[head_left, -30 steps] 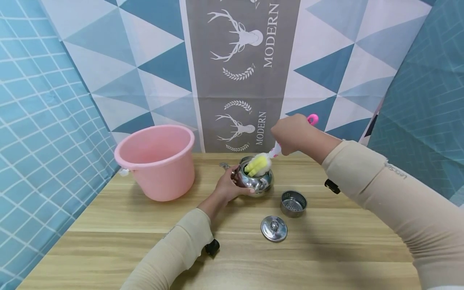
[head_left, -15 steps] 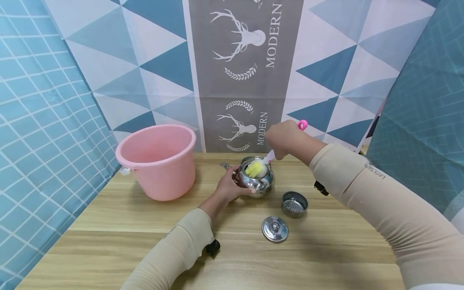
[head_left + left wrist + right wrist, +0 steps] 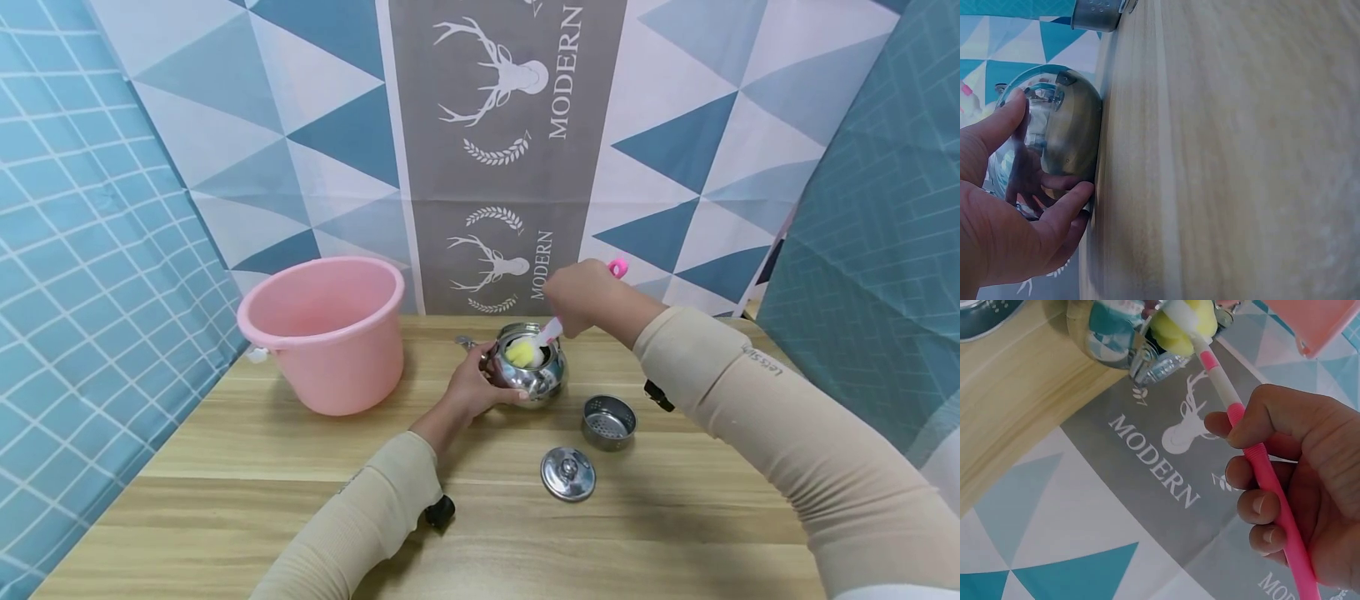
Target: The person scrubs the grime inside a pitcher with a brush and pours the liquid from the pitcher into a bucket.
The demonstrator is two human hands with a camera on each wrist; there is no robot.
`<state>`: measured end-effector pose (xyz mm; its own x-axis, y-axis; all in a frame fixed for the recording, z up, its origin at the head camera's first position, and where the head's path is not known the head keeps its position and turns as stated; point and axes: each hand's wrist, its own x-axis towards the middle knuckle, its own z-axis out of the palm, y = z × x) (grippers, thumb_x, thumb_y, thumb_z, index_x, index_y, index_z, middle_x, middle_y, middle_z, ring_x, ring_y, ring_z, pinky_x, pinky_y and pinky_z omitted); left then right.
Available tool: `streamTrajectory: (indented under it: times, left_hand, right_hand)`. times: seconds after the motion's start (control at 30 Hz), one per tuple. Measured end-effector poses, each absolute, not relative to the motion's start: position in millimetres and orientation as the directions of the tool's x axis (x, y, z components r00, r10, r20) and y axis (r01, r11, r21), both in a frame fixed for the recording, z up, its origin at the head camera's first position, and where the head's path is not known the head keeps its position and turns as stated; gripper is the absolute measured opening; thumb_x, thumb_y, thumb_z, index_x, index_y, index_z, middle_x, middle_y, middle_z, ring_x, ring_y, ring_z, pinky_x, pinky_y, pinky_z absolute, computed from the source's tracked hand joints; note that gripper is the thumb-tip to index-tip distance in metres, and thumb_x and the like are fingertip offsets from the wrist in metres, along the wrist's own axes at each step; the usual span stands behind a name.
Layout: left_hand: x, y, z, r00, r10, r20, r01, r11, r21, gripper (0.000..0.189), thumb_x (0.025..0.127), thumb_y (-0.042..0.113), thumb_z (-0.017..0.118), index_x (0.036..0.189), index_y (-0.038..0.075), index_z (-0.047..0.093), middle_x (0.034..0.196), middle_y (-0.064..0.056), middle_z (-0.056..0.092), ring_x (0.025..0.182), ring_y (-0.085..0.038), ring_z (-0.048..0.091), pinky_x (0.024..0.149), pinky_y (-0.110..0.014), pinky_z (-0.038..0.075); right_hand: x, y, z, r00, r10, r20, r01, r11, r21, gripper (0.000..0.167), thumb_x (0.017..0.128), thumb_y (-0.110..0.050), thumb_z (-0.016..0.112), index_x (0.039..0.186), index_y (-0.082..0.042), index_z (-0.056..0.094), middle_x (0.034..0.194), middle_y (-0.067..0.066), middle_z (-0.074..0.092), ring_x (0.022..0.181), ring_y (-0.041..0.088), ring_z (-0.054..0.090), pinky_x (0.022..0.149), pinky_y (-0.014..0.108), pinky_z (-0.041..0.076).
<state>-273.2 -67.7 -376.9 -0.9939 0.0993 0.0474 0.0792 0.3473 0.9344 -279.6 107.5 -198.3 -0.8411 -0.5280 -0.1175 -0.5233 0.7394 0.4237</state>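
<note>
A shiny stainless steel teapot stands on the wooden table with its mouth uncovered. My left hand grips its belly from the left; in the left wrist view the thumb and fingers spread round the polished side. My right hand holds a sponge bottle brush by its pink handle, fingers curled round it. The brush slants down, and its yellow and white sponge head sits in the pot's mouth. The lower part of the head is hidden inside.
To the right of the pot stands a perforated steel strainer. A round steel lid with a knob lies in front of it. A pink bucket occupies the back left of the table. A patterned cloth hangs behind.
My right hand has moved down and left, pushing the brush head deeper into the teapot. The left hand keeps its grip, and the pot stays in place.
</note>
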Motion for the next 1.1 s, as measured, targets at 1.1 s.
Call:
streamTrajectory:
  times: [1.1]
  left_hand:
    - [-275, -70, -380, -0.992, 0.107, 0.061, 0.093, 0.330, 0.939, 0.099, 0.062, 0.013, 0.094, 0.145, 0.011, 0.040, 0.121, -0.012, 0.053, 0.110, -0.027, 0.051, 0.098, -0.039, 0.044]
  right_hand:
    - [-275, 93, -215, -0.819, -0.574, -0.020, -0.468, 0.648, 0.601, 0.026, 0.081, -0.008, 0.065, 0.060, -0.015, 0.051, 0.057, -0.001, 0.051, 0.054, 0.015, 0.047, 0.049, 0.033, 0.047]
